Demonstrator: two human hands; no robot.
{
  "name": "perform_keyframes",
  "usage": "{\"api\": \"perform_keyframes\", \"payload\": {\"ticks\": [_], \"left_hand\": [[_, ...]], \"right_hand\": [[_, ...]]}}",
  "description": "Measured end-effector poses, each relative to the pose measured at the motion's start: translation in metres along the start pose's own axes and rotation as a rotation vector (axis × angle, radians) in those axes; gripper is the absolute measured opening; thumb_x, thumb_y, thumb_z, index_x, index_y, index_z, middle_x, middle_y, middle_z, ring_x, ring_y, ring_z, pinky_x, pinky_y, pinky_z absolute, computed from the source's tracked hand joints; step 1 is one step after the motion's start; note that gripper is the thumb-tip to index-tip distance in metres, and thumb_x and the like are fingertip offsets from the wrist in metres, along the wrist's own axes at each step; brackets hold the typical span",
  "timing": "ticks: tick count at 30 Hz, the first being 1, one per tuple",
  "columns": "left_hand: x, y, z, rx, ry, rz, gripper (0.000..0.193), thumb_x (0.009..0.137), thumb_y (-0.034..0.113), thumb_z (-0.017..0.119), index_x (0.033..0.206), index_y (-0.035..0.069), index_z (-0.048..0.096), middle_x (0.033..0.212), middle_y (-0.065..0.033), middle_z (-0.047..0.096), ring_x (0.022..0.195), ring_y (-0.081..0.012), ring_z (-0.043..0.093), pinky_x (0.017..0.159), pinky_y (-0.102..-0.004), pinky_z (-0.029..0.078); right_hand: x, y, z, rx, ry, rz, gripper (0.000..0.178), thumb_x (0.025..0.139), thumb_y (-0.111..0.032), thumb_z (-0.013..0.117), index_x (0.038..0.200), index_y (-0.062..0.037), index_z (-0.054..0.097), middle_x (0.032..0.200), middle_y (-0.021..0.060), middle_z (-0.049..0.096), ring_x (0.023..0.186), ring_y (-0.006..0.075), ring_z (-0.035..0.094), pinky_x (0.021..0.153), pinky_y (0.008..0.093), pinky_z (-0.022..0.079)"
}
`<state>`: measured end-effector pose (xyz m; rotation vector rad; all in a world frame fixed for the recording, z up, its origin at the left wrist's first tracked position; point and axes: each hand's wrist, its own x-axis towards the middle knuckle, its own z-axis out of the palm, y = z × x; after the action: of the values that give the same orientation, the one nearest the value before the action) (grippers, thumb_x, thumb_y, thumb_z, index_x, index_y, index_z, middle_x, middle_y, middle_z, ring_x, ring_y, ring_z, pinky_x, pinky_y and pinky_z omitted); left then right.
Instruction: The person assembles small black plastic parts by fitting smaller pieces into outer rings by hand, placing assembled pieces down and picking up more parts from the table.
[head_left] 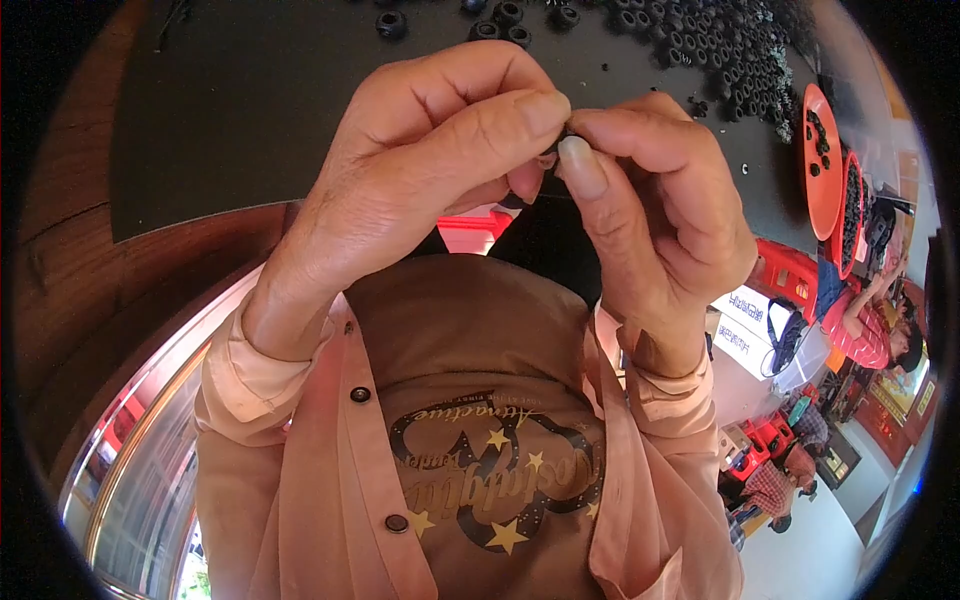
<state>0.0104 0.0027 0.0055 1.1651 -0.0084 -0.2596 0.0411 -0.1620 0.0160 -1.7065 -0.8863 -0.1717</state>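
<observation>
My left hand (430,160) and my right hand (665,190) meet above the near edge of the dark table mat. Thumbs and fingertips of both are pinched together on a small black piece (562,142). Most of that piece is hidden by the fingers, so its exact kind cannot be told. On the mat (230,130) beyond my left hand lie several loose black ring-shaped pieces (391,24) with hollow middles. A large heap of similar black rings (690,45) spreads over the far right of the mat.
An orange plate (820,190) with a few black bits sits at the right edge, beside a red basket (852,225) full of dark pieces. Brown wood (75,200) borders the mat on the left. Other people, one in a red striped shirt (857,330), sit farther right.
</observation>
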Motion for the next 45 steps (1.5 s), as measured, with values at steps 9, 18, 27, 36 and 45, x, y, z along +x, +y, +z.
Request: {"api": "perform_keyframes", "payload": {"ticks": [9, 18, 27, 36, 45], "left_hand": [[-0.002, -0.001, -0.002, -0.008, -0.022, 0.014, 0.023, 0.091, 0.027, 0.051, 0.093, 0.006, 0.057, 0.071, 0.0030, 0.056, 0.058, 0.0007, 0.046, 0.047, -0.0132, 0.030], [-0.001, 0.001, -0.005, 0.007, -0.051, 0.028, 0.021, 0.092, 0.026, 0.050, 0.094, 0.006, 0.057, 0.072, 0.0042, 0.055, 0.059, 0.0018, 0.047, 0.047, -0.0123, 0.030], [0.001, 0.003, -0.004, 0.002, -0.043, 0.044, 0.022, 0.094, 0.027, 0.051, 0.100, 0.007, 0.057, 0.080, 0.0028, 0.058, 0.070, -0.0020, 0.054, 0.058, -0.0138, 0.043], [-0.001, -0.002, -0.002, 0.007, 0.012, 0.072, 0.022, 0.093, 0.027, 0.053, 0.103, 0.007, 0.056, 0.086, 0.0014, 0.061, 0.075, -0.0040, 0.058, 0.069, -0.0179, 0.049], [-0.003, -0.001, -0.004, 0.016, -0.024, 0.037, 0.023, 0.094, 0.026, 0.052, 0.105, 0.007, 0.056, 0.086, 0.0009, 0.060, 0.077, -0.0054, 0.057, 0.071, -0.0201, 0.050]], "right_hand": [[-0.002, 0.002, 0.001, -0.031, -0.019, -0.010, 0.014, 0.084, 0.006, 0.059, 0.097, 0.0061, 0.056, 0.076, 0.0082, 0.058, 0.062, 0.0076, 0.048, 0.052, 0.0182, 0.035], [-0.002, 0.001, 0.003, 0.001, 0.003, 0.015, 0.013, 0.085, 0.004, 0.059, 0.098, 0.0054, 0.056, 0.075, 0.0066, 0.058, 0.059, 0.0062, 0.047, 0.051, 0.0178, 0.034], [0.004, 0.001, -0.001, 0.004, 0.020, 0.114, 0.012, 0.085, 0.004, 0.059, 0.097, 0.0044, 0.057, 0.075, 0.0061, 0.058, 0.060, 0.0056, 0.047, 0.052, 0.0174, 0.035], [0.007, -0.005, -0.002, 0.067, 0.011, 0.169, 0.011, 0.084, 0.004, 0.060, 0.095, 0.0044, 0.058, 0.077, 0.0056, 0.058, 0.061, 0.0055, 0.046, 0.053, 0.0173, 0.035], [0.006, -0.001, -0.001, 0.008, 0.023, 0.090, 0.010, 0.084, 0.004, 0.060, 0.094, 0.0041, 0.058, 0.078, 0.0061, 0.059, 0.062, 0.0058, 0.046, 0.053, 0.0175, 0.035]]}}
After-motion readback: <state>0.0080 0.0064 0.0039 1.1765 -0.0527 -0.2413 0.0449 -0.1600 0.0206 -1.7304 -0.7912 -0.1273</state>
